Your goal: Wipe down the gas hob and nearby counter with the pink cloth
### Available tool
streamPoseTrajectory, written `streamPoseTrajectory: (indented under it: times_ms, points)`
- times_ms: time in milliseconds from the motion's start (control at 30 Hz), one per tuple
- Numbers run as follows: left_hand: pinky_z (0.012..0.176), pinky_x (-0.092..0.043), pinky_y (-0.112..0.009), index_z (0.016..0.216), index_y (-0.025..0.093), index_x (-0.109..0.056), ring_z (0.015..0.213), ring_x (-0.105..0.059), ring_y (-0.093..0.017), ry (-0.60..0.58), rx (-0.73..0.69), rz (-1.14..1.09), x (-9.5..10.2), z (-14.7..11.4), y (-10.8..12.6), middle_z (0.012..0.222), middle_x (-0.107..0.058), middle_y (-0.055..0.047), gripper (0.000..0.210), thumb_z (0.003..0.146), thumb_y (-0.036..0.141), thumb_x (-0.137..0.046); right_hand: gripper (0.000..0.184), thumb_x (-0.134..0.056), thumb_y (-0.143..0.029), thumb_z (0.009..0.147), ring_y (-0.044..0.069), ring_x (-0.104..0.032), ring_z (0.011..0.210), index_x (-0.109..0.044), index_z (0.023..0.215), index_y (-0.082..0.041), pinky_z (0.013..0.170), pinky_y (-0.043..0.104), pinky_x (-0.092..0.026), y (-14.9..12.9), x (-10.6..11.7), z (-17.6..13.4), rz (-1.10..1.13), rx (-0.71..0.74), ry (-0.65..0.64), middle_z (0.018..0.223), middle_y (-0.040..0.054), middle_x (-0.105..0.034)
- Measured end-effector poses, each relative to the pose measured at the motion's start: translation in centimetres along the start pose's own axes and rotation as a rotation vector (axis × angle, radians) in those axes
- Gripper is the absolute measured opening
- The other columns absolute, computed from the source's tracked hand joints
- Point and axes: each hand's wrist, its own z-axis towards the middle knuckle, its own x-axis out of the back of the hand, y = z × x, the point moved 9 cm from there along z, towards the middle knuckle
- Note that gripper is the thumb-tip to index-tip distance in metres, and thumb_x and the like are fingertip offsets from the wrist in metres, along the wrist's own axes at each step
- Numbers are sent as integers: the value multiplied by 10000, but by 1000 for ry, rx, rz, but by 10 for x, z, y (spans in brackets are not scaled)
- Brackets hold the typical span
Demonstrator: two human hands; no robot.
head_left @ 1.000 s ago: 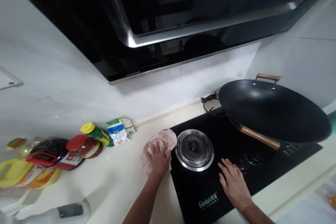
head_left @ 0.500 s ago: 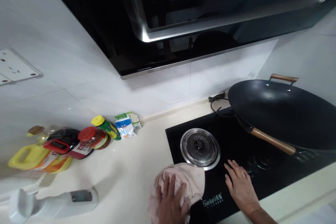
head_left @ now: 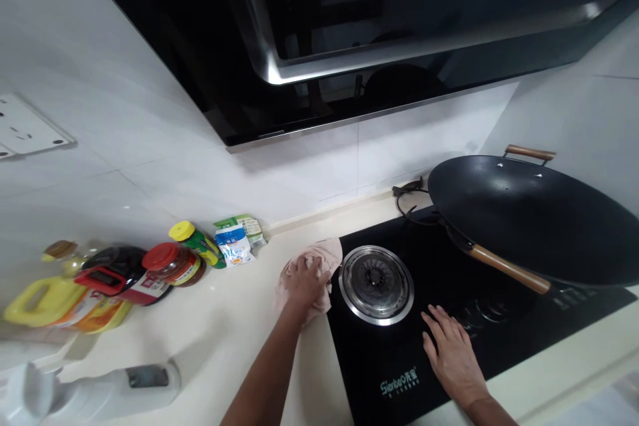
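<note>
My left hand [head_left: 303, 285] presses down on a pale pink cloth [head_left: 327, 256], its fingers bent over the fabric. The cloth lies bunched on the cream countertop [head_left: 219, 339], with one corner reaching the left edge of the black glass gas hob [head_left: 364, 359]. Just right of the cloth is the hob's round burner [head_left: 375, 283] with a shiny metal ring. On the hob's front part rests my right hand [head_left: 452, 353], fingers stretched out and holding nothing, close to the control knobs [head_left: 492, 309].
A large black wok [head_left: 529, 219] with wooden handles sits over the hob's right side. Near it is a black pan support [head_left: 410, 196]. Bottles, a red-lidded jar [head_left: 174, 264] and seasoning packets [head_left: 234, 244] line the wall. A white device [head_left: 114, 393] lies front left. The range hood [head_left: 349, 66] hangs above.
My left hand has slid the cloth back and left, from the hob's front left corner to beside the burner. My right hand stays in about the same place.
</note>
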Motion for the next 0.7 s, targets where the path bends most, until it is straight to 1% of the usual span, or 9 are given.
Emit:
streamPoseTrajectory:
  times_ms: [67, 133, 233, 333, 400, 433, 467, 533, 700]
  points:
    - [1178, -315, -599, 1415, 399, -597, 1424, -446, -378, 6, -14, 8, 2, -5, -2, 1584, -501, -82, 532, 916, 579, -559, 418, -418, -386, 1020, 314, -515, 1394, -642, 1312, -185, 1152, 512, -379, 0, 0, 0, 4, 0, 3, 1444, 132, -619]
    - [1199, -289, -592, 1446, 370, -576, 1466, -406, -375, 21, -23, 17, 2, -23, -2, 1612, -472, -95, 528, 952, 546, -516, 420, -416, -393, 1020, 317, -514, 1397, -640, 1311, -189, 1156, 515, -376, 1, 0, -1, 10, -5, 1, 1448, 133, -617]
    - [1204, -297, -569, 1458, 358, -571, 1484, -397, -360, 38, -48, 26, -4, -69, -2, 1623, -465, -100, 507, 986, 511, -467, 418, -413, -392, 1018, 315, -519, 1393, -636, 1311, -192, 1167, 516, -366, 1, 0, -2, 23, -7, -8, 1441, 132, -621]
    - [1179, -335, -556, 1432, 395, -593, 1452, -442, -355, 113, -144, 19, -9, -120, -3, 1576, -529, -85, 493, 959, 522, -530, 415, -415, -378, 1013, 317, -515, 1398, -635, 1308, -186, 1169, 517, -361, 1, 1, -2, 32, -8, -6, 1431, 136, -626]
    - [1156, -356, -564, 1417, 423, -599, 1407, -486, -357, 158, -223, 21, -10, -143, -5, 1530, -575, -80, 510, 921, 542, -594, 420, -417, -384, 1012, 318, -511, 1403, -631, 1314, -186, 1161, 516, -366, 0, 1, -2, 36, -6, -6, 1433, 135, -625]
    - [1143, -366, -569, 1409, 435, -603, 1382, -506, -357, 160, -244, 22, -11, -148, -7, 1512, -590, -76, 519, 903, 552, -618, 422, -417, -387, 1013, 317, -510, 1403, -627, 1320, -188, 1156, 514, -370, 0, 1, -2, 35, -4, -10, 1436, 132, -623]
    - [1130, -375, -573, 1399, 443, -609, 1360, -522, -356, 148, -252, 23, -12, -148, -9, 1501, -598, -72, 522, 891, 563, -631, 423, -416, -387, 1014, 316, -510, 1402, -623, 1326, -188, 1152, 514, -372, 0, 1, -2, 31, -1, -14, 1440, 130, -621]
    - [1129, -373, -581, 1382, 441, -623, 1354, -526, -354, 109, -226, 17, -12, -135, -14, 1502, -597, -72, 512, 888, 575, -630, 423, -411, -381, 1017, 317, -510, 1399, -618, 1331, -186, 1148, 519, -371, 0, 1, -3, 17, 11, -19, 1445, 129, -616]
    - [1232, -241, -576, 1422, 386, -597, 1497, -393, -335, 47, -56, 29, -8, -54, -24, 1617, -481, -89, 497, 963, 557, -516, 424, -405, -381, 1022, 316, -498, 1408, -606, 1343, -191, 1148, 519, -368, 0, 1, -4, -3, 17, -34, 1468, 125, -596]
